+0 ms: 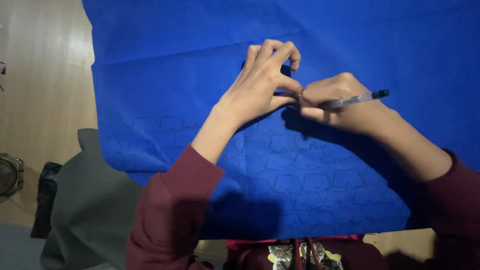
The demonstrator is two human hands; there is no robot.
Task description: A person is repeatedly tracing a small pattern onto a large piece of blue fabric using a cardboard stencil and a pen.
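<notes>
Right hand (332, 102) grips a pen (357, 98), tip down on the blue sheet (380, 45). Left hand (262, 82) presses fingertips (270, 46) onto the sheet just beside it. Rows of traced outlines cover the lower sheet.

Wooden floor (40, 75), grey cloth (90, 200) — black bag (45, 197), small fan (9, 175) at left edge

Dim, warm indoor light falls from above and ahead, casting dark shadows of the left hand (260, 85) and right hand (337, 102) onto the saturated blue paper (200, 60), with soft focus, grainy dark sleeves and no glare.
</notes>
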